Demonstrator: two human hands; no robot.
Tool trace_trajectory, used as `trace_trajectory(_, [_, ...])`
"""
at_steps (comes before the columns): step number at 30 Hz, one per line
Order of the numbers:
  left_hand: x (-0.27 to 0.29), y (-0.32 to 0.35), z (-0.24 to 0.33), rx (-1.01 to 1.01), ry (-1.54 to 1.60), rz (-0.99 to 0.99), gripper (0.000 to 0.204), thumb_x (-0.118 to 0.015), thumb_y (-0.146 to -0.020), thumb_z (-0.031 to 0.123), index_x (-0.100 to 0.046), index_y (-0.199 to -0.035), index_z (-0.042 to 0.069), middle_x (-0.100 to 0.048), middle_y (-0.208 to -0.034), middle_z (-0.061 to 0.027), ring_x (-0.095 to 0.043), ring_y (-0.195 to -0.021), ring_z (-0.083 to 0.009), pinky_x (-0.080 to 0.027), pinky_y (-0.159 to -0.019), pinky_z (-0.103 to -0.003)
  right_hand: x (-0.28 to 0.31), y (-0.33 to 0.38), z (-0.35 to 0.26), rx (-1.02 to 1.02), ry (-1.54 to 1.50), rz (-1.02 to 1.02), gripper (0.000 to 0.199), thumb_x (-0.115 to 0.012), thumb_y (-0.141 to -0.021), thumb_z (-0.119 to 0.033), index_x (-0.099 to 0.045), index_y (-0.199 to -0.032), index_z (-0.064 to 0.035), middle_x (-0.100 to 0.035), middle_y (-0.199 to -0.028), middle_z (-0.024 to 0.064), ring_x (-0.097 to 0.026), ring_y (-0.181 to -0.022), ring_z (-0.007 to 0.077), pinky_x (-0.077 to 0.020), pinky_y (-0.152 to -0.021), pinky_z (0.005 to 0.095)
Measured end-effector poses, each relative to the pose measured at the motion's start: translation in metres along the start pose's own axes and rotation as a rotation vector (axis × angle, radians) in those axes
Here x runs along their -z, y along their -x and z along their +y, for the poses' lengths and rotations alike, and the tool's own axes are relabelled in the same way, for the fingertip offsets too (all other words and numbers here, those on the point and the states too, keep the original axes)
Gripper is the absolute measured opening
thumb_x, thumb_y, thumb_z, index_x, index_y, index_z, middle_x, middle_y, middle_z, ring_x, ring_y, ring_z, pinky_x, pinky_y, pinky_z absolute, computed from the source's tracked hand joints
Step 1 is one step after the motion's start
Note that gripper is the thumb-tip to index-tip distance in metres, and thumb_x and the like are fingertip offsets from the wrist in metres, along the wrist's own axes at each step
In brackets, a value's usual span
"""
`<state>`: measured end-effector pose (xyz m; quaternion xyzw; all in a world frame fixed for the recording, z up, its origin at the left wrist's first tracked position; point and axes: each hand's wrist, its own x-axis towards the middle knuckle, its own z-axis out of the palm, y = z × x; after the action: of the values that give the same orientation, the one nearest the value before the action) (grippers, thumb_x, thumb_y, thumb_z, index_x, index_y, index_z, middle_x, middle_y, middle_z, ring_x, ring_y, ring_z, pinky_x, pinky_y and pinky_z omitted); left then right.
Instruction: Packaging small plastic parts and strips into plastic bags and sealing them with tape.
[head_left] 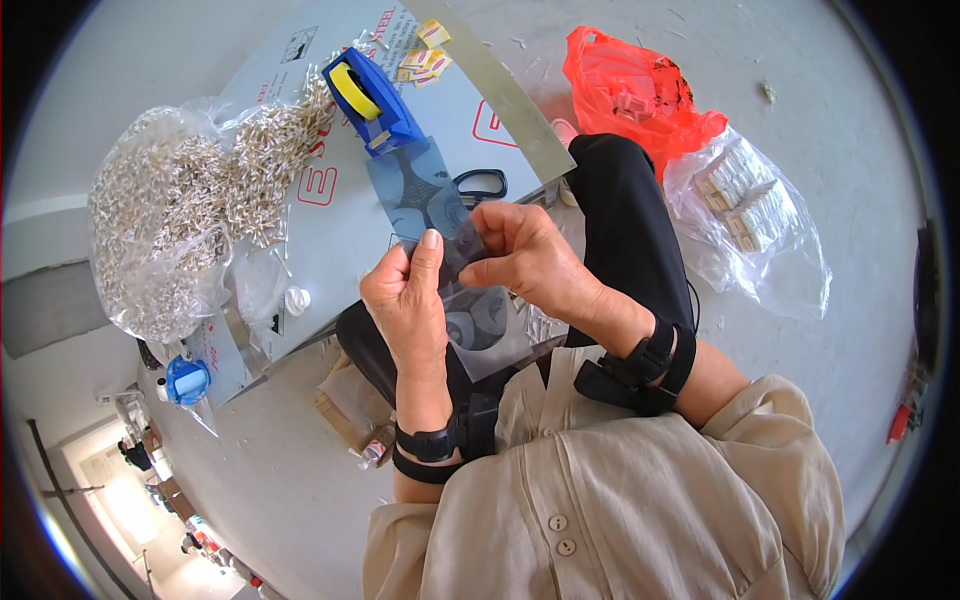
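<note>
My left hand (410,305) is closed with its thumb upright, pinching the edge of a dark see-through plastic sheet (482,325) with round grey shapes on it. My right hand (540,262) grips the same sheet by its upper right part, thumb and fingers bent in. The sheet hangs down over my lap. Whether it is a bag or a single film, I cannot tell. Just beyond my hands, bluish see-through film (412,190) with similar shapes lies on the table. Past it stands a blue tape dispenser (385,118) with a yellow roll.
Cotton swabs lie in a heap (268,165) beside a big clear bag (150,230) full of them. A dark looped handle (482,184) rests near the table edge. Small yellow-white packets (425,66) lie farther back. On the floor are a red bag (625,95) and a clear bag (790,265) holding packs.
</note>
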<state>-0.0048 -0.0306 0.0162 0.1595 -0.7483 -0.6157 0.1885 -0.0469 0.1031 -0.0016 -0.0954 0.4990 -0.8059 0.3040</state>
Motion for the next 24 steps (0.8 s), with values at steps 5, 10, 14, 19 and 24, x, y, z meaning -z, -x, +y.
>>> trace_trajectory(5, [0.001,0.001,0.004,-0.024,-0.047,0.011,0.046,-0.065,-0.085,0.011,-0.029,-0.056,0.005,-0.028,-0.054,0.0076,-0.022,-0.054,-0.0041,-0.016,-0.046,-0.025,0.0,0.0,0.001,0.016,0.064,0.111,0.016,-0.064,-0.08,-0.008,-0.052,-0.07,-0.0046,-0.044,-0.064,-0.0066,-0.036,-0.06,0.0015,-0.0277,-0.05,0.0212])
trace_trajectory(10, [0.003,0.003,0.006,-0.047,-0.082,-0.015,0.045,-0.064,-0.086,0.011,-0.029,-0.057,0.006,-0.028,-0.054,0.0073,-0.022,-0.054,-0.0039,-0.016,-0.046,-0.025,0.002,-0.001,-0.003,-0.02,0.108,0.117,0.021,-0.064,-0.081,-0.011,-0.053,-0.065,-0.0039,-0.041,-0.059,-0.0073,-0.035,-0.056,0.0015,-0.0261,-0.048,0.0223])
trace_trajectory(14, [0.006,0.003,0.007,-0.061,-0.106,-0.035,0.044,-0.064,-0.085,0.011,-0.031,-0.057,0.005,-0.029,-0.054,0.0075,-0.023,-0.054,-0.0038,-0.017,-0.046,-0.024,-0.001,-0.001,-0.006,0.025,0.124,0.143,0.022,-0.064,-0.079,-0.01,-0.052,-0.062,-0.0031,-0.04,-0.056,-0.0077,-0.034,-0.052,0.0014,-0.025,-0.046,0.0224])
trace_trajectory(19, [0.001,0.005,0.01,-0.056,-0.054,-0.05,0.042,-0.065,-0.085,0.011,-0.034,-0.058,0.005,-0.032,-0.054,0.0074,-0.024,-0.053,-0.0037,-0.018,-0.046,-0.023,-0.005,-0.003,-0.001,0.064,0.112,0.215,0.022,-0.062,-0.077,-0.009,-0.05,-0.06,-0.003,-0.038,-0.053,-0.0081,-0.032,-0.05,0.0014,-0.0244,-0.045,0.0224])
trace_trajectory(24, [0.005,0.005,0.003,-0.04,-0.059,-0.044,0.042,-0.065,-0.085,0.011,-0.034,-0.057,0.005,-0.031,-0.054,0.0076,-0.023,-0.054,-0.0037,-0.017,-0.046,-0.024,-0.006,-0.003,-0.005,-0.003,0.074,0.184,0.023,-0.062,-0.076,-0.008,-0.049,-0.057,-0.0048,-0.036,-0.053,-0.0084,-0.032,-0.05,0.0013,-0.0237,-0.045,0.0224])
